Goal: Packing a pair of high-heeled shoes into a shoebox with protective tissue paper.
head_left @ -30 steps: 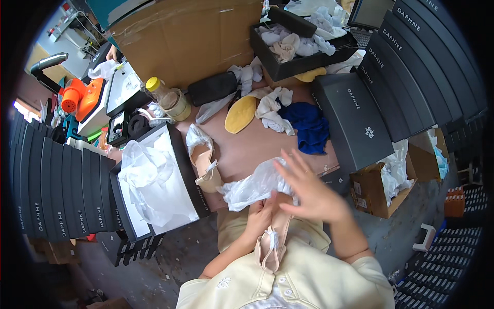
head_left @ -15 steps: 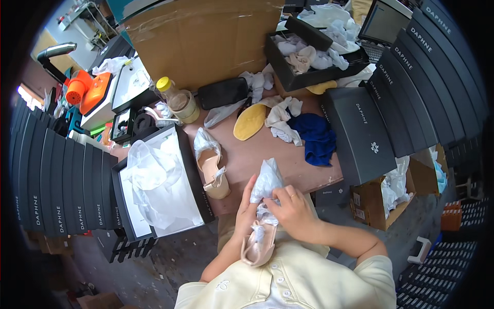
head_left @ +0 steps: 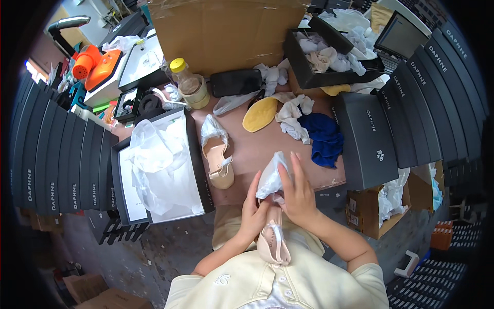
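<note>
Close in front of the person's chest, just off the near edge of the bench [head_left: 267,149], both hands work on a beige shoe [head_left: 271,238]. The left hand [head_left: 253,212] has its grip closed on the shoe's upper part, and the right hand [head_left: 297,194] presses a wad of white tissue paper [head_left: 271,175] toward the shoe's opening, fingers curled on the wad. A second ago the paper was spread wide and loose between the hands; now it is bunched small and sits right at the shoe, so the stuffing looks well under way, though how deep the paper sits cannot be told. The matching sandal [head_left: 218,157], already holding tissue, lies on the bench to the left, well apart from the hands, beside an open shoebox [head_left: 198,170] lined with white paper. A blue cloth [head_left: 325,138] and a yellow insole [head_left: 260,114] lie farther back.
</note>
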A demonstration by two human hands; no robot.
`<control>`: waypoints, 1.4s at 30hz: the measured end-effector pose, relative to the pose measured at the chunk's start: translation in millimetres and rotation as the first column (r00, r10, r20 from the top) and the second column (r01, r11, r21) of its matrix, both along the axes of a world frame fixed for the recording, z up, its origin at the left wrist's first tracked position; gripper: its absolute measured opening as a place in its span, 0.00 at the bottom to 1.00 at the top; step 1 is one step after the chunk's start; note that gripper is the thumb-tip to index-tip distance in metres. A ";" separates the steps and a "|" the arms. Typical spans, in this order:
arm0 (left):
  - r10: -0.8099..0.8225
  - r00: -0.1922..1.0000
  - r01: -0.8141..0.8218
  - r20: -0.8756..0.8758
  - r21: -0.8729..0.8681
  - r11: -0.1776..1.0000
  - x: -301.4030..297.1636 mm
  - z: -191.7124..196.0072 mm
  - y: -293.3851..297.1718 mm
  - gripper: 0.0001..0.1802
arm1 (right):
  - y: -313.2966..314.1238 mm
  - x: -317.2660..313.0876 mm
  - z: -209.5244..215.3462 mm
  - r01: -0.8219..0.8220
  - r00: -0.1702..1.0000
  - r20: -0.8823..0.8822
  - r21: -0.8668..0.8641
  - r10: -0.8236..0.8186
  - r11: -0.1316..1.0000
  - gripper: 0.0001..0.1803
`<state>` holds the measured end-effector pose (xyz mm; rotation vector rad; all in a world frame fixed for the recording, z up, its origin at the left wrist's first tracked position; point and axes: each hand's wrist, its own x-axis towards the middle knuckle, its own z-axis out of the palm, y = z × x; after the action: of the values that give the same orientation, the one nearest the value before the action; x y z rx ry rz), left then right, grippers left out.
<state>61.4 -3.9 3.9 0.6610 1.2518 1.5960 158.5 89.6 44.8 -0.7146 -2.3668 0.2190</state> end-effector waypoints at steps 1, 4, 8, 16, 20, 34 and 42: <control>-0.004 0.998 0.004 -0.062 -0.013 1.000 0.2 0.9 -0.2 0.36 | 2.3 -4.7 5.2 -0.044 0.995 0.077 -0.169 0.058 0.985 0.32; 0.130 0.991 -0.131 -0.036 -0.028 0.991 13.2 0.5 9.0 0.38 | 18.0 -18.9 -30.7 -0.040 0.984 0.172 -0.073 0.052 0.997 0.34; 0.192 0.979 -0.195 -0.065 -0.041 0.980 10.0 -20.5 13.3 0.38 | 17.1 -11.6 -0.9 -0.126 0.945 0.239 -0.364 0.224 0.923 0.36; 0.250 0.938 -0.231 -0.242 0.103 0.967 29.2 -22.1 47.8 0.38 | 58.7 -9.0 -15.3 -0.159 0.965 0.182 -0.157 0.186 0.975 0.32; 0.239 0.924 -0.205 -0.300 0.140 0.969 11.4 2.5 67.9 0.37 | 105.4 -33.5 -12.7 -0.136 0.964 0.208 -0.151 0.166 0.979 0.30; -0.507 0.457 -0.563 -0.731 -0.679 0.472 -285.9 136.9 -33.1 0.22 | 0.0 -102.1 65.7 -0.263 0.866 0.356 -0.273 0.351 0.926 0.37; 0.099 -0.057 -0.708 -0.993 0.110 0.697 -278.0 190.2 -40.1 0.11 | 21.2 -96.9 14.1 -0.131 0.921 0.106 -0.822 0.375 0.554 0.29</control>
<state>-216.6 -44.0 194.1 1.1743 3.1237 0.9762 61.6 110.8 58.8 -0.8131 -2.5723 1.5088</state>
